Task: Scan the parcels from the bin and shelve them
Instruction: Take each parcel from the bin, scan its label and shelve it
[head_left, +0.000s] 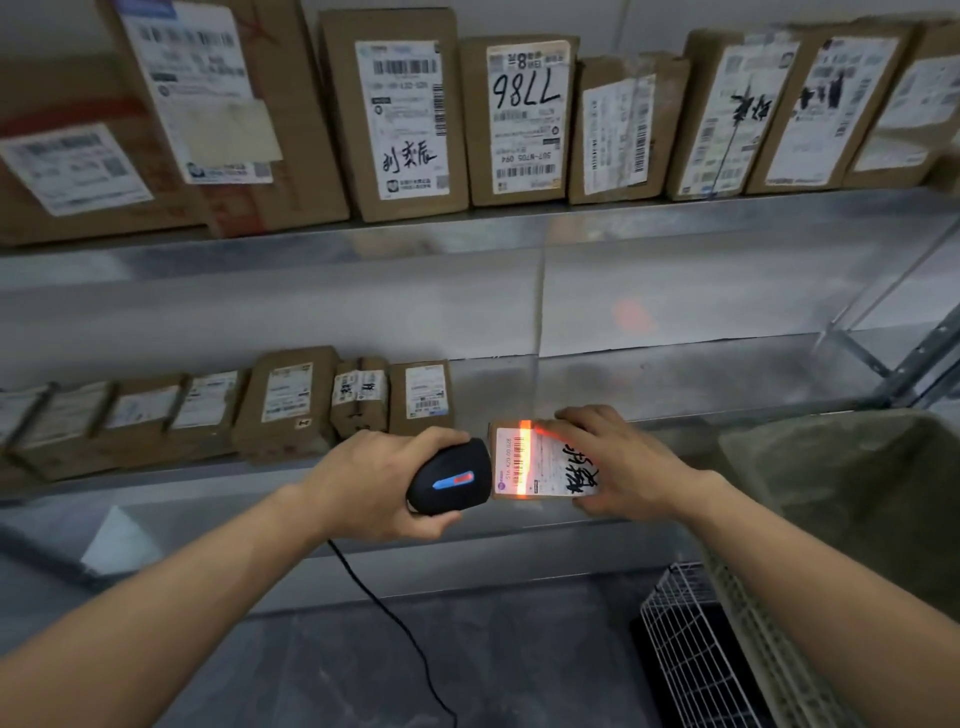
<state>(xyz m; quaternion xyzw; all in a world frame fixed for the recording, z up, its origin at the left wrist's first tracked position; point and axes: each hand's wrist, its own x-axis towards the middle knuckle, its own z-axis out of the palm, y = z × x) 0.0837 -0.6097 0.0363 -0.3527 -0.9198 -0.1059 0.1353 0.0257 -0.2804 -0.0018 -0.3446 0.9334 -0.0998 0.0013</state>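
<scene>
Scanner (451, 476) gripped in left hand (374, 486), beam on label.
Right hand (618, 465) clasps 1 small parcel (540, 462), seemingly above the shelf edge (208, 493).

Parcel depot or courier pick-up storeroom. Evidence: grey sheet-metal shelving (519, 228) in tiers, lined with upright brown cardboard boxes (400, 114) bearing white barcoded shipping labels, some hand-marked in black; black corded handheld barcode scanner (449, 475); white wire basket (691, 644) on floor.

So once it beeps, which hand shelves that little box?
Probably the right hand: it already grips the small parcel beside open lower shelf space. The left hand holds the corded scanner.
</scene>
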